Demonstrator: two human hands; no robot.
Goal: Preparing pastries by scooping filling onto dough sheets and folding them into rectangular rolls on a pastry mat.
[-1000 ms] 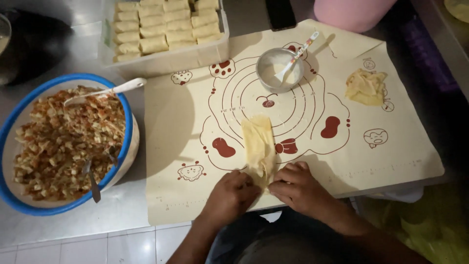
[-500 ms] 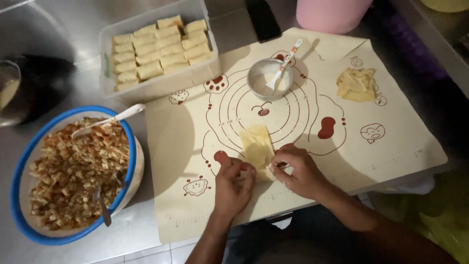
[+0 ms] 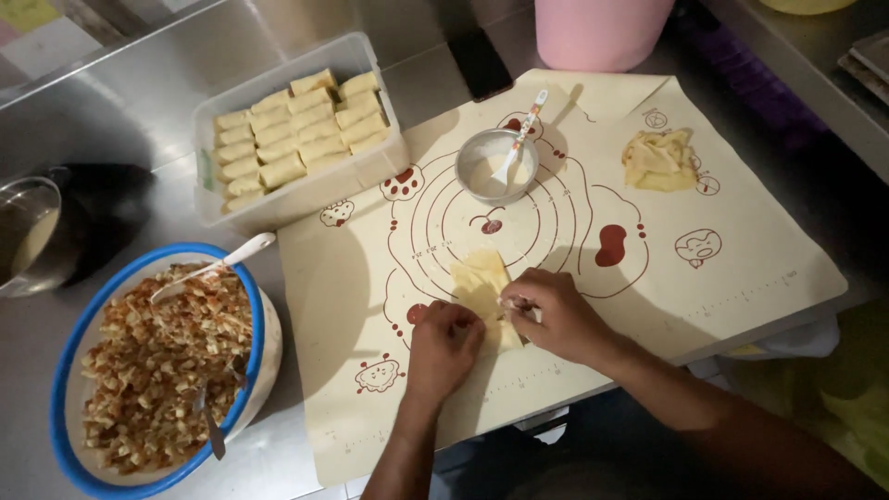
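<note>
A thin pale-yellow pastry wrapper (image 3: pixel 479 281) lies on a cream baking mat (image 3: pixel 741 268) with red printed circles. Both hands press on its near end. My left hand (image 3: pixel 443 350) covers the wrapper's lower left, fingers curled over it. My right hand (image 3: pixel 554 315) grips the lower right edge, fingertips pinching the fold. The near part of the wrapper is hidden under the hands.
A blue-rimmed bowl (image 3: pixel 69 370) of chopped filling with spoons sits at left. A clear tub (image 3: pixel 294 199) of finished rolls stands behind the mat. A small metal bowl (image 3: pixel 497 167) with a spoon, a pile of wrappers (image 3: pixel 659 159), a pink container (image 3: pixel 602 32) and a jug (image 3: pixel 37 236) surround the mat.
The camera has shifted, so the scene sits differently in view. Both hands have moved up the wrapper, folding its near end over, so less wrapper shows.
</note>
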